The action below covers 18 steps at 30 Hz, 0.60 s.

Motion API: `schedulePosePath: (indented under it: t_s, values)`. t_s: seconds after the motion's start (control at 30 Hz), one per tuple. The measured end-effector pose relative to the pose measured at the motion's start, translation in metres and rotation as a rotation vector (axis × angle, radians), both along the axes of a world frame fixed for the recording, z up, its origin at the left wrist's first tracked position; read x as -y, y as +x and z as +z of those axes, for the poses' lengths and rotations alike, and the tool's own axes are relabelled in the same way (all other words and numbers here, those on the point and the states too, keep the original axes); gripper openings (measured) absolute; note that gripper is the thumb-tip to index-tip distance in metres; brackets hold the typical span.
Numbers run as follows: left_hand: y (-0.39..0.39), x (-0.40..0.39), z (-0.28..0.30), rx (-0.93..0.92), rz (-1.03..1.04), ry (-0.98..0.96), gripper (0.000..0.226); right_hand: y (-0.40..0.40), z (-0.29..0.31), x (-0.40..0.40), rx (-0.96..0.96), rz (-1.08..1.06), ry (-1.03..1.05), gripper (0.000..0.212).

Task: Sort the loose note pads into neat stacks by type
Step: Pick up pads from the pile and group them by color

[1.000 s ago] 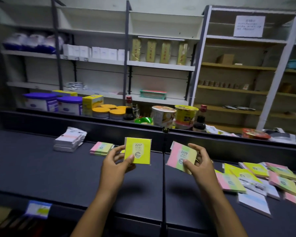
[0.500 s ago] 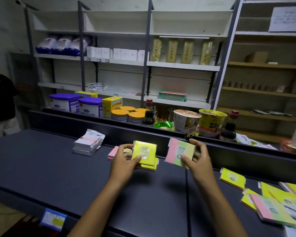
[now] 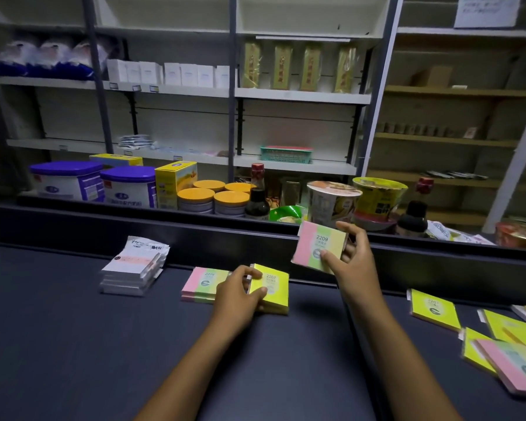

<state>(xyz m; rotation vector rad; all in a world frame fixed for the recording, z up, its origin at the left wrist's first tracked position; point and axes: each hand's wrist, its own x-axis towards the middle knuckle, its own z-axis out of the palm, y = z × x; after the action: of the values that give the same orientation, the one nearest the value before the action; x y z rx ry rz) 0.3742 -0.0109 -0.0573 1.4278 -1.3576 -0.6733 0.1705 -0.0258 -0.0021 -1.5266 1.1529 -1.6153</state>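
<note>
While sorting by type, leaves the unsorted supply nearest, at the right edge of the dark counter (image 3: 73, 344): a loose heap of pads (image 3: 513, 360), yellow ones and pink-green striped ones overlapping at odd angles, plus one single yellow pad (image 3: 434, 311) lying just to its left. Kept there probably to stay within reach of the right hand without mixing with the finished stacks.

Further in, grips with the left hand (image 3: 240, 294) the yellow pad marked 2207 (image 3: 272, 284), thumb on the top face and fingers curled over the far left edge, setting it on the yellow stack (image 3: 274, 308) beneath. Held so, likely, to bring the edges flush. Just beside on the left, perhaps touching (hidden behind the hand), the striped stack marked 2209 (image 3: 205, 282), the place for the other type.

Above and to the right, holds in the right hand (image 3: 354, 265) a striped 2209 pad (image 3: 316, 247), pinched between thumb on the printed face and fingers behind, raised off the counter and tilted toward the camera, apparently for reading the number. Needs next a short way leftward over the yellow stack to the striped one.

Farther left, a stack of white packets (image 3: 134, 265), slightly fanned, apart from the colour pads. Beyond the counter's back wall, shelf goods: purple-lidded tubs (image 3: 67, 180) and instant noodle cups (image 3: 331, 199).
</note>
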Motion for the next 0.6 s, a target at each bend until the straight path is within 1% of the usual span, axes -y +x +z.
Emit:
schedulePosePath:
  t_s: [0.07, 0.17, 0.2, 0.3, 0.47, 0.6]
  values:
    - [0.0, 0.001, -0.002, 0.082, 0.014, -0.002, 0.022, -0.002, -0.002, 0.0, 0.013, -0.011, 0.005, 0.054]
    - [-0.002, 0.002, -0.002, 0.123, -0.004, -0.01, 0.022, -0.003, -0.004, 0.0, 0.02, -0.014, -0.001, 0.054]
    - [-0.003, 0.002, -0.002, 0.162, -0.001, -0.014, 0.022, -0.003, -0.005, 0.0, 0.017, -0.011, -0.001, 0.054]
    - [-0.004, 0.002, -0.004, 0.348, 0.031, -0.035, 0.023, 0.0, -0.007, 0.001, 0.002, -0.001, 0.001, 0.056]
    - [-0.005, -0.002, -0.011, 0.6, 0.065, -0.054, 0.025, 0.0, -0.013, 0.003, 0.013, 0.015, 0.033, 0.058]
    - [-0.007, -0.006, -0.013, 0.669, 0.1, -0.049, 0.028, 0.002, -0.014, 0.003, 0.031, 0.044, 0.054, 0.06]
